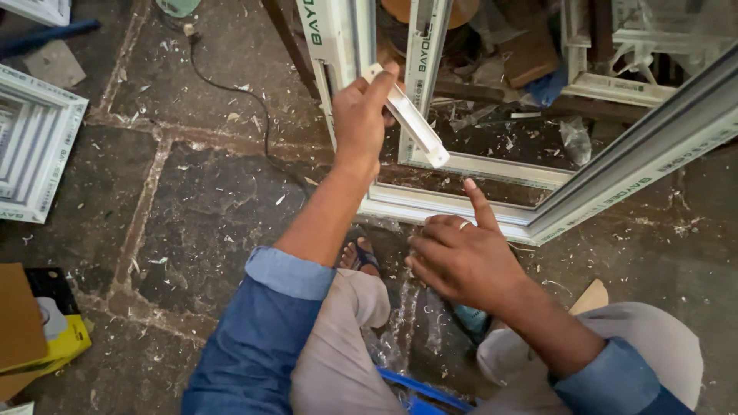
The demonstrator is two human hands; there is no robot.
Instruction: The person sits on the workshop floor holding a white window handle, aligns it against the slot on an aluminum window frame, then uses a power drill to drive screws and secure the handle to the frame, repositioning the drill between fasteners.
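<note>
Fitting a short white strip to the window frame, one hand pointing, the other holding the piece

Nearest me, my right hand [461, 257] hovers just above the bottom rail of the white frame [492, 217], its other fingers curled loosely and gripping nothing, with only the forefinger [478, 201] stretched out towards the groove in the rail. Farther out, my left hand [361, 115] is closed around one end of the white strip [411, 123], thumb and fingers clamped on it, so the strip slants down to the right in the air, clear of the frame lying on the littered stone floor [200, 207]. To do this well, I judge I should line the strip up square with the groove I am pointing at, keep it level, and seat one end first before pressing along its length.
</note>
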